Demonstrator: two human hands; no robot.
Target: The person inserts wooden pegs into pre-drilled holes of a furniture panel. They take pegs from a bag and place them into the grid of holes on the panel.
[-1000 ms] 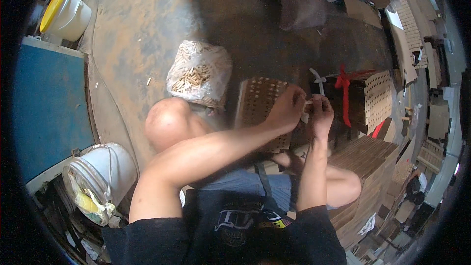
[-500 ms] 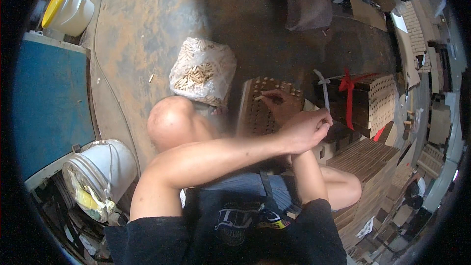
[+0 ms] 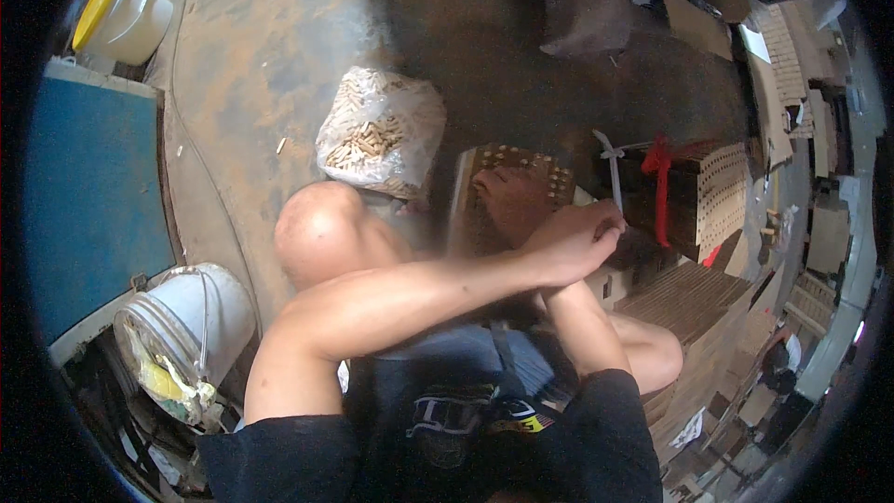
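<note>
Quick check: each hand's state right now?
Left hand: fingers curled; whether it grips anything can't be told.
Right hand: over the holed board, fingers bent; whether it holds anything can't be told.

A: Nearest first. Count?
B: Left hand (image 3: pixel 577 240), right hand (image 3: pixel 515 200): two. Drilled block (image 3: pixel 474 221): one.
A: Middle?
B: Clear bag (image 3: pixel 417 121): one. Wooden pegs (image 3: pixel 372 142) inside: too many to count.
A: Left edge?
B: Yellow-lidded bucket (image 3: pixel 140 23), smeared white bucket (image 3: pixel 216 317): two. Blue panel (image 3: pixel 102 186): one.
A: Right side?
B: Tied bundle (image 3: pixel 719 197): one. Red bow (image 3: pixel 657 164): one. White bow (image 3: pixel 611 155): one.
</note>
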